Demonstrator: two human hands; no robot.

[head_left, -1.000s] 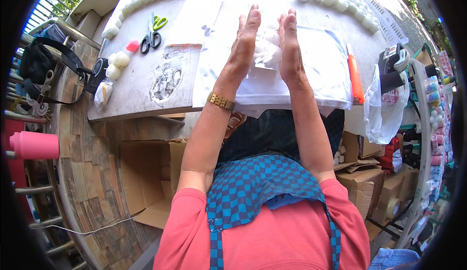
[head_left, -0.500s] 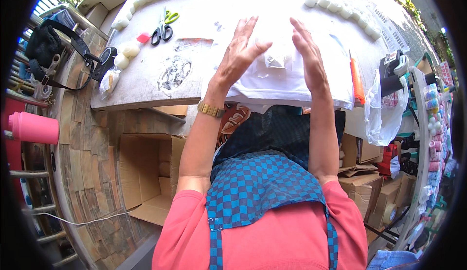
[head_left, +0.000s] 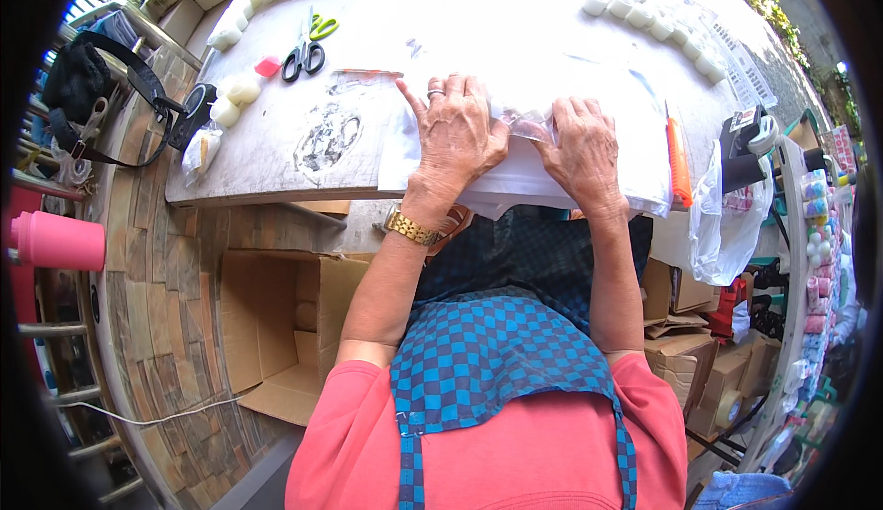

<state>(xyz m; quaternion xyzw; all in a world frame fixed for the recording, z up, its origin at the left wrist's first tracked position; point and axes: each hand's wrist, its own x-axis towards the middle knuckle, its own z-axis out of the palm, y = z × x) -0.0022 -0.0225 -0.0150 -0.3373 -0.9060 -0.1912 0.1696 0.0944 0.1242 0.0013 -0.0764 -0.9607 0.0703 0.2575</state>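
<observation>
A see-through plastic wrapper (head_left: 527, 125) lies on a white cloth (head_left: 515, 179) at the near edge of the table. My left hand (head_left: 460, 133), with a ring and a gold watch on its wrist, is bent over the wrapper's left side, its thumb at the plastic. On the other side my right hand (head_left: 584, 147) has its fingers curled down and its thumb against the wrapper. Both hands seem to grip the plastic by its sides. Glare and my fingers hide what the wrapper holds.
Scissors (head_left: 304, 57) lie at the table's left, near white rounded pieces (head_left: 241, 90). More white pieces line the far edges (head_left: 635, 13). An orange tool (head_left: 678, 165) and a hanging plastic bag (head_left: 722, 225) are at right. An open cardboard box (head_left: 276, 326) stands below.
Both hands have come down from above the cloth, where they were raised with fingers apart, onto the sides of the see-through wrapper. Their fingers have curled in.
</observation>
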